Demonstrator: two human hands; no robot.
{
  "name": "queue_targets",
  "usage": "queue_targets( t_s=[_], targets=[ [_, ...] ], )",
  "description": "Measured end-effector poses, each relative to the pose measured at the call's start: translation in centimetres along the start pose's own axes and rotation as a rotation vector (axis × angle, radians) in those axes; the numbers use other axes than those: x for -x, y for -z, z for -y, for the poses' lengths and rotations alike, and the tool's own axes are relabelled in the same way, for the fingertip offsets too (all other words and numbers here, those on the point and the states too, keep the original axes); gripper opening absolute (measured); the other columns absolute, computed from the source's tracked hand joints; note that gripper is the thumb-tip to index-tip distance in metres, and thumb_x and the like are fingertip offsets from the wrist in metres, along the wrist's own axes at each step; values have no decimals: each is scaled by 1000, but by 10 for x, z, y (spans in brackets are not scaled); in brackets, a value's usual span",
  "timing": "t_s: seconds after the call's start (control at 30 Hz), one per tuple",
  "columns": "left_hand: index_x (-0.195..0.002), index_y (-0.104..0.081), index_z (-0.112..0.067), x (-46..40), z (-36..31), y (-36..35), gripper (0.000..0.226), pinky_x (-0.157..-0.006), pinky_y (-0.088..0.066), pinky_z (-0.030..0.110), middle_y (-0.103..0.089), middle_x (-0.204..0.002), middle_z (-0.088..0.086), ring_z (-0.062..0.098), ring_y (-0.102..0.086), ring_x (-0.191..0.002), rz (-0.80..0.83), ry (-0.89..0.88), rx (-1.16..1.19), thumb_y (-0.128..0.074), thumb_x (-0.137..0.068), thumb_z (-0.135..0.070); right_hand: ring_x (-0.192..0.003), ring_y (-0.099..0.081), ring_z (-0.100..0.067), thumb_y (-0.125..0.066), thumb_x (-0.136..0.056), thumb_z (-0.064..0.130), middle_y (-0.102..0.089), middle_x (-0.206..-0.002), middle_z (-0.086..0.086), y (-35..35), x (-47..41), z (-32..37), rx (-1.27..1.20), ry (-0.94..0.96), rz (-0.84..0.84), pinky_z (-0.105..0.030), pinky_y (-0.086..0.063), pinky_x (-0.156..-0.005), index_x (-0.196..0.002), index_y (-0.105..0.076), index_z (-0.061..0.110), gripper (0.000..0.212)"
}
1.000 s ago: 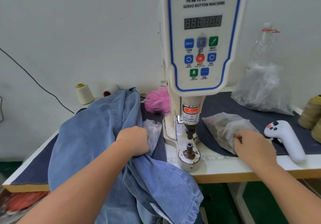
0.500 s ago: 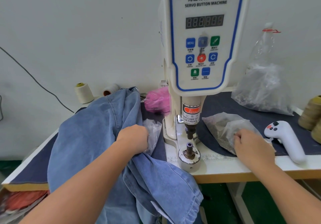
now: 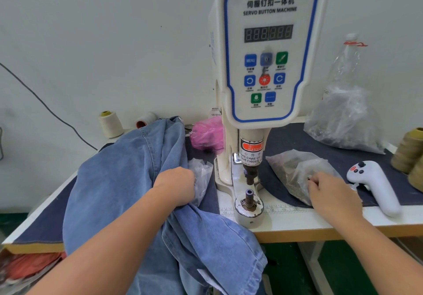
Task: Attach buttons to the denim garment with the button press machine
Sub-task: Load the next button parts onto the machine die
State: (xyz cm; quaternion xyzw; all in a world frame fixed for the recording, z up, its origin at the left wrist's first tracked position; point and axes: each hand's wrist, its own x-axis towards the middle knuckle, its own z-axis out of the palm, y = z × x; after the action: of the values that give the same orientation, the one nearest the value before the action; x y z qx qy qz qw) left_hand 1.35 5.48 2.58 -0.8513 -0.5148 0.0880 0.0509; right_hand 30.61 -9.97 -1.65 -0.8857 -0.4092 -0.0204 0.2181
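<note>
Both hands (image 3: 175, 186) (image 3: 332, 194) unmoved since earlier frame

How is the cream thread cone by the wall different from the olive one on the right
The cream thread cone is pale, smaller in the picture, stands far left at the wall and shows whole. The olive thread cone is dark yellow-green, looks larger, stands near the table's right end and is cut by the frame edge. Both stand upright.
</note>
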Motion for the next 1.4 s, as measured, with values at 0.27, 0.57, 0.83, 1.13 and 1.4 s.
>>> queue_targets(
  t_s=[0.27, 0.57, 0.83, 1.13, 1.4],
  targets=[
    [-81, -54, -21, 4, -3, -4, 15, -62, -42, 32, -64, -96, 2, 22, -52, -75, -81, 21, -37, -45, -90, -13, -65, -52, -19, -41, -102, 30, -58, -69, -5, 3, -3, 0, -126, -36, 8, -32, -32, -52, -70, -53, 13, 38],
    [-97, -61, -16, 5, -10, -4, 18, -63, -43, 32, -65, -102, 2, 23, -65, -89, -75, 42, -180, -48, -89, -6, -65, -52, -20, -42, -102, 30, -57, -71, -5, 5, -1, 0, -156, -34, 30, -32, -30, -53, -71, -49, 13, 36],
    [-93, -64, -21, 7, -3, -11, 22, -58, -37, 31, -66, -95, 0, 21, -52, -72, -213, 67, 10, -42, -95, -20, -67, -54, -22, -44, -101, 31, -59, -70, -5, 5, -3, -2, -199, -51, 45, -34, -36, -56, -72, -53, 13, 35],
    [-80, -57, -24, 5, -2, -13, 17, -58, -38, 29, -63, -88, -2, 22, -57, -74, -279, 62, 159, -45, -91, -23, -67, -54, -19, -44, -100, 29, -59, -70, -3, 3, -2, -4, -135, -16, 45, -33, -36, -56, -74, -55, 16, 32],
    [-78, -61, -20, 6, -1, -7, 18, -64, -46, 31, -65, -79, -5, 21, -60, -78, -353, 156, 485, -46, -88, -25, -68, -53, -17, -45, -100, 29, -59, -72, -1, 4, 0, -5, -143, -4, 38, -31, -36, -55, -76, -56, 17, 29]
  ],
)
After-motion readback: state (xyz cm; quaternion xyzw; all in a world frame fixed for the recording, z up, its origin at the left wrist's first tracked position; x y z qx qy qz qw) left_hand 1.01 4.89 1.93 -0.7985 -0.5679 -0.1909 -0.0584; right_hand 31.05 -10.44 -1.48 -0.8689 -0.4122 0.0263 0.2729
